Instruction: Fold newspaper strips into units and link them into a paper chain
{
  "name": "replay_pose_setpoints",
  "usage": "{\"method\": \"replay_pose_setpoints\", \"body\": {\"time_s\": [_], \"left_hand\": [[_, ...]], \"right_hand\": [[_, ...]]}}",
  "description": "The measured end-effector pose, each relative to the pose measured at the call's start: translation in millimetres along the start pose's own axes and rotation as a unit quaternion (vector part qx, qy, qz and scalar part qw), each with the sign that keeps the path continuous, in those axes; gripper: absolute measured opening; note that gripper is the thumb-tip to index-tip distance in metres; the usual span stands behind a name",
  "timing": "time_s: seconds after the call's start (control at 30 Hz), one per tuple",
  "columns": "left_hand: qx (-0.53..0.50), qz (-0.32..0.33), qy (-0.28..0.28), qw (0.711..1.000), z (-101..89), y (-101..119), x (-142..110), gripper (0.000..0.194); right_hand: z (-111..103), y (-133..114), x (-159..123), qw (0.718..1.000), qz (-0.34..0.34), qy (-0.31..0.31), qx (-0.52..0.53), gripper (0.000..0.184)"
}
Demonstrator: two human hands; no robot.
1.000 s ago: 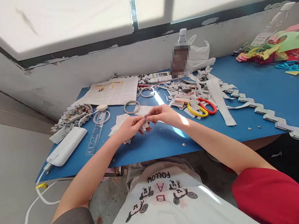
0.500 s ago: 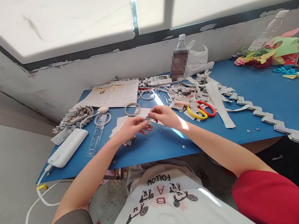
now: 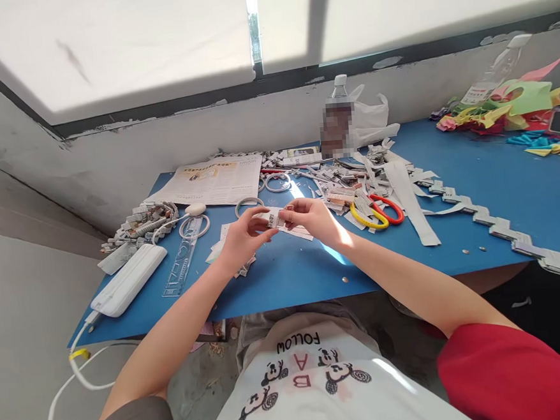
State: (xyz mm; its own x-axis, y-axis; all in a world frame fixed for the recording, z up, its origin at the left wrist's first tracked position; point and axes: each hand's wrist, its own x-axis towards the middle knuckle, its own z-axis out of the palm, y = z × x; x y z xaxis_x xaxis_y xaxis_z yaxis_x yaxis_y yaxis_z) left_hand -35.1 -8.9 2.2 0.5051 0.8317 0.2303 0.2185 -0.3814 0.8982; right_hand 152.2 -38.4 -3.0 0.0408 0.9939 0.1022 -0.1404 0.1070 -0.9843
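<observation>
Between my two hands, above the blue table, is a small folded piece of printed newspaper (image 3: 273, 217). My left hand (image 3: 244, 239) pinches its left side, with the thumb below and the fingers above. The fingertips of my right hand (image 3: 308, 219) are closed on its right edge. Loose cut paper pieces (image 3: 218, 245) lie under and beside my left hand. A roll of tape (image 3: 249, 205) sits just behind the left fingers, partly hidden by them.
A newspaper sheet (image 3: 211, 181) lies at the back. Scissors with yellow and red handles (image 3: 369, 216) rest by a heap of paper strips. On the left are a clear ruler (image 3: 182, 258), a white power bank (image 3: 129, 281) and a folded-paper coil (image 3: 141, 223). A zigzag paper chain (image 3: 499, 225) runs right.
The paper piece between my hands has been turned, so its printed face now shows. My left hand has rotated and its fingers have lifted higher. The view has tilted slightly.
</observation>
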Motion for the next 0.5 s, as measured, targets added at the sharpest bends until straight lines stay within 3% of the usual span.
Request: {"method": "replay_pose_setpoints", "body": {"time_s": [0.2,0.37,0.5], "left_hand": [[0.127,0.100,0.085,0.983,-4.3,-6,-1,0.035],[0.166,0.129,0.090,0.974,-6.6,-13,1,0.031],[0.159,0.126,0.076,0.976,-6.0,-13,1,0.030]], "right_hand": [[6,-2,-6,0.999,0.035,-0.024,0.026,0.039],[9,0,-12,0.999,0.003,-0.042,-0.002,0.043],[9,0,-17,0.995,-0.060,-0.047,-0.071,0.050]]}}
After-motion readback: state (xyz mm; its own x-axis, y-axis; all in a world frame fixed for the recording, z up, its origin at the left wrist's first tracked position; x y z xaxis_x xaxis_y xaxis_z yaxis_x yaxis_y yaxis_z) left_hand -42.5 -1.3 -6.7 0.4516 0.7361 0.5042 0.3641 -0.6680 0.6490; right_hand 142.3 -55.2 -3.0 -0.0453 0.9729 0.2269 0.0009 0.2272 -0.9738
